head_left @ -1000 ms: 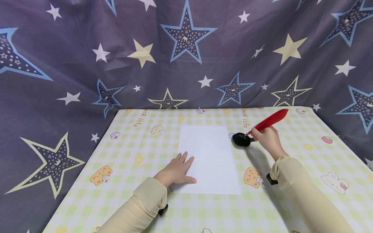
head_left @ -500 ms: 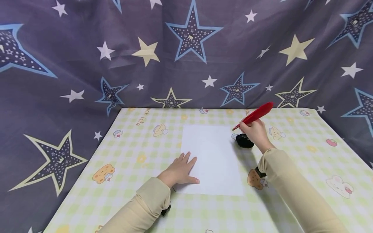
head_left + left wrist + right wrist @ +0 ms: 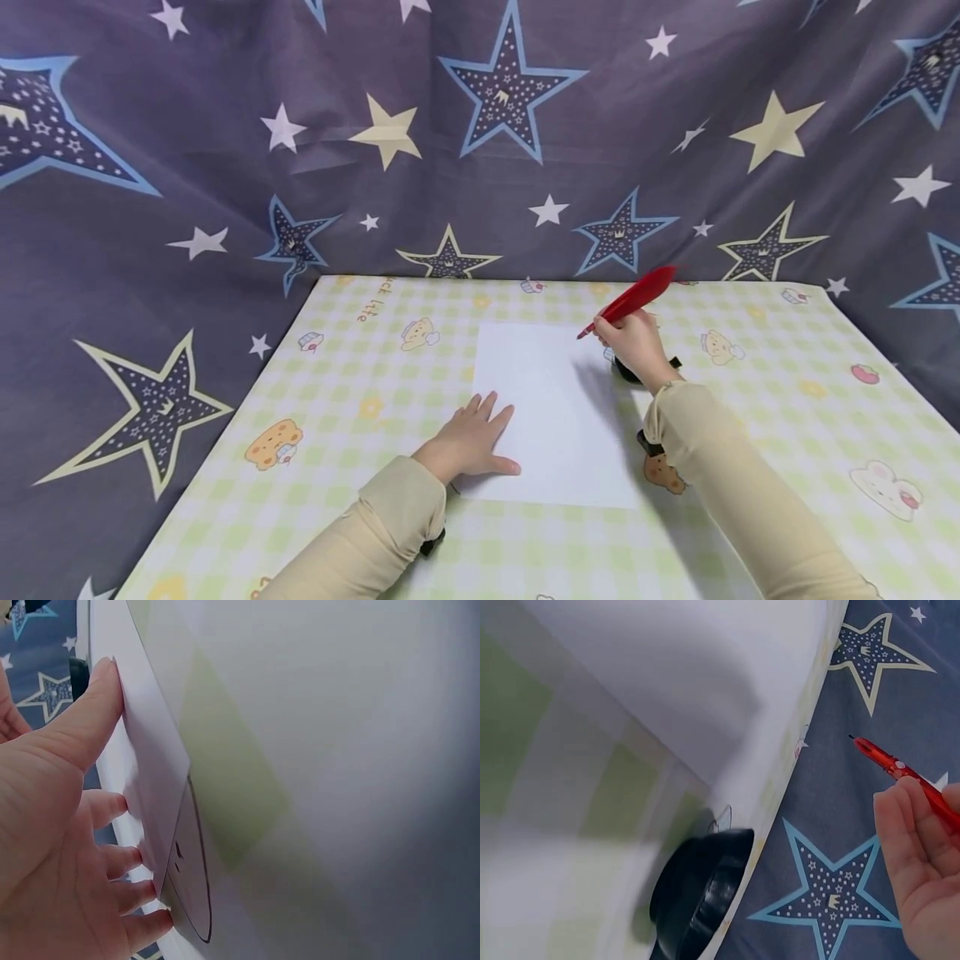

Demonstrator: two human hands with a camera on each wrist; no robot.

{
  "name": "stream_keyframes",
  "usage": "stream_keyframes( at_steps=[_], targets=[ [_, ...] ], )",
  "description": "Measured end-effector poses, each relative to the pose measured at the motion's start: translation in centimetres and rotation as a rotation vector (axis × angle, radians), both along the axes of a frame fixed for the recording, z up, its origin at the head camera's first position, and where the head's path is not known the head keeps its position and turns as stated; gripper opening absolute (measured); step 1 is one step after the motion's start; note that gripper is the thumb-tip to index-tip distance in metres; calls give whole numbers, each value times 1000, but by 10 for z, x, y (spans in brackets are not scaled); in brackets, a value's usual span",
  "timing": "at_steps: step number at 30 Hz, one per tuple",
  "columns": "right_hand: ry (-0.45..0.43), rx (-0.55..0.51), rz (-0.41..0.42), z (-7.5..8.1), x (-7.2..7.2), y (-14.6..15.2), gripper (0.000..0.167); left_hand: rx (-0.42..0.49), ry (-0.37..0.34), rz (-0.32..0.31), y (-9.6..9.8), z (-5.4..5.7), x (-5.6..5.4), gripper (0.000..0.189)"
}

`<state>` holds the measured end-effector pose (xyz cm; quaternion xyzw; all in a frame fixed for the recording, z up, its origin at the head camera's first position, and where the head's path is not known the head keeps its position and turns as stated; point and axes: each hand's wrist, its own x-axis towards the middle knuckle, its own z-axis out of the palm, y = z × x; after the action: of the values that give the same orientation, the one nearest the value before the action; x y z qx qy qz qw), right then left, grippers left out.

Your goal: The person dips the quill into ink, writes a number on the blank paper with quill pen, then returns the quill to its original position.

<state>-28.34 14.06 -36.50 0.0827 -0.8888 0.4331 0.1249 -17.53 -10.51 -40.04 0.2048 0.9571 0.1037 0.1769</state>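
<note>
red feather pen (image 3: 637,295) is pinched near its tip by the right hand (image 3: 637,343), presumably for control, above the far right corner of the white sheet (image 3: 558,425), whose left edge is covered by the left hand (image 3: 468,446), fingers spread, probably against sliding.

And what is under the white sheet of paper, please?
Green-checked tablecloth shows around the white sheet, and a printed outline peeks out near one corner; whatever lies beneath is covered.

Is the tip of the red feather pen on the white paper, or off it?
Off: in the right wrist view, the red feather pen has its tip in the air, apart from the white paper.
</note>
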Motion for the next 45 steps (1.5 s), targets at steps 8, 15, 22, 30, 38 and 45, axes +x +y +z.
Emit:
stream_keyframes(
  at_steps=[8,15,22,30,38,45],
  targets=[
    [-26,7,-6,-3,-1,-11,18,-15,3,2,0,-2,-1,87],
    [-17,3,3,-10,-4,-18,18,-20,1,8,-1,-6,-3,88],
    [-24,16,24,-16,-7,-23,17,-18,1,2,-1,-4,-2,87],
    [-63,27,27,-18,-9,-29,16,-7,-3,4,-2,-1,-1,86],
    [-77,33,27,-23,-11,-31,16,-6,-5,9,-2,-1,-1,86],
    [-72,59,30,-27,-11,-33,15,-12,1,4,-2,-3,-2,86]
  ],
)
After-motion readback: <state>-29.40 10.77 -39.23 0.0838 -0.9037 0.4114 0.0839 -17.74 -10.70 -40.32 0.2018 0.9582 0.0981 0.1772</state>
